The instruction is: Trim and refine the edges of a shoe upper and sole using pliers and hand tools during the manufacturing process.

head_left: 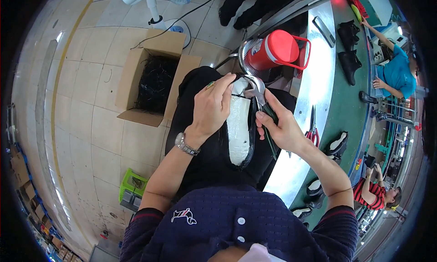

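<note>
Across my lap lies a black shoe upper [239, 131] with its pale, shiny underside turned up. My left hand [213, 103] is closed round the far end of it on the left side, fingers pressed against the edge. In my right hand [281, 124] is a pair of pincers [259, 93] with dark handles. The curved metal jaws are at the upper's far right edge; whether they pinch material there cannot be made out. My right fingers wrap the handles, which point back toward me.
A metal bench [318, 71] at right carries red-handled scissors [312, 130]. Beyond it, a green belt [343, 107] holds several dark shoes and boots [349, 66]. A red jug [280, 48] stands ahead. Left are an open carton [127, 87] of black scraps and a green basket [132, 178]. Two co-workers [396, 75] sit beyond the belt.
</note>
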Tool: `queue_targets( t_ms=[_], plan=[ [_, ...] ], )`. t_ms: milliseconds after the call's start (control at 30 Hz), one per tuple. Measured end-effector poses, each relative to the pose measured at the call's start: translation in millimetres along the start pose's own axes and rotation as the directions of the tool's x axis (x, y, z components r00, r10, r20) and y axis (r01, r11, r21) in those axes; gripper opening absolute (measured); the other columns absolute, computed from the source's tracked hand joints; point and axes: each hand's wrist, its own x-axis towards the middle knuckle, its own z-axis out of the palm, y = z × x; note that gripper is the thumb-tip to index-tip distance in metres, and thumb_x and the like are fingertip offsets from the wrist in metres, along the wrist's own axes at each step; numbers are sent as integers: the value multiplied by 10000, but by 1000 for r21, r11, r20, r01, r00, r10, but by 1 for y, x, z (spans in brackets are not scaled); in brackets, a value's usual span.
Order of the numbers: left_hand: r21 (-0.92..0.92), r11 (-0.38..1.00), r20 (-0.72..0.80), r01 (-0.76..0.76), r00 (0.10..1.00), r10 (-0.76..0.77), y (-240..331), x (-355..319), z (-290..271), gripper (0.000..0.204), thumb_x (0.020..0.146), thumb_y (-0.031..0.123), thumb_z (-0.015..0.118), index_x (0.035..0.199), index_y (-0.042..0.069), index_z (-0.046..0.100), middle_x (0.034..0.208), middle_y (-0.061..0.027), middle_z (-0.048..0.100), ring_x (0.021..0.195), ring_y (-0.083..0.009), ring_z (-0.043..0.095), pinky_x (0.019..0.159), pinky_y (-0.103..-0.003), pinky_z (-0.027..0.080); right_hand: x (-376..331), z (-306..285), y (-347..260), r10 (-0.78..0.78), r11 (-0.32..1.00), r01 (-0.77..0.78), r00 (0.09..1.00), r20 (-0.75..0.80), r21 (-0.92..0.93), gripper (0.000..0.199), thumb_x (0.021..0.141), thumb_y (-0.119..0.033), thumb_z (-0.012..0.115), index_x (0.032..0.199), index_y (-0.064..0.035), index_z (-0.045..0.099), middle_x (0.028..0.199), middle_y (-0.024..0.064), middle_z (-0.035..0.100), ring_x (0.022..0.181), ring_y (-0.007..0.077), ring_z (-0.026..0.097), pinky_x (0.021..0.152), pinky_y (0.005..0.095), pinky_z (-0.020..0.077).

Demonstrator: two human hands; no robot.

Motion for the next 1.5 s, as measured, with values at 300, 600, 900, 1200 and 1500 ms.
queue_targets(
  t_ms=[300,600,900,1200,1500],
  plan=[
    [3,991,12,-131,991,131,-8,1,-2,220,898,15,559,1106,18,630,1017,-154,687,795,-269,681,672,-306,518,-2,1,1,-9,1000,9,1000,-23,-20,604,967,-72,494,1491,-33,197,787,91,595,635,148,602,619,300,505],
    [-62,997,27,49,999,-47,0,2,-5,208,864,22,597,1070,11,620,1037,-169,681,785,-312,665,708,-352,522,12,-30,-45,320,927,-353,920,225,129,639,971,-109,478,1511,-83,138,972,96,611,805,135,614,755,311,521],
    [-93,995,87,35,996,-27,-2,6,-8,232,868,19,592,1098,16,626,1061,-176,673,856,-313,670,757,-352,523,4,-4,-13,65,997,-63,997,40,-47,582,991,-135,470,1495,-86,182,711,70,551,599,136,590,583,293,517],
    [23,990,148,-138,980,133,-12,11,-16,243,856,-13,575,1087,18,645,1116,-150,665,882,-288,673,767,-327,528,1,-34,-55,103,868,-34,988,112,-496,573,939,-104,536,1453,-52,289,747,170,644,642,263,659,667,379,518],
    [59,967,203,-248,951,231,-13,18,-12,204,839,-22,573,1032,11,631,1110,-147,666,812,-297,661,711,-359,518,23,-9,-20,-274,652,41,944,-185,-757,581,900,-132,564,1427,-92,322,666,218,625,623,412,630,633,480,502]
  ],
)
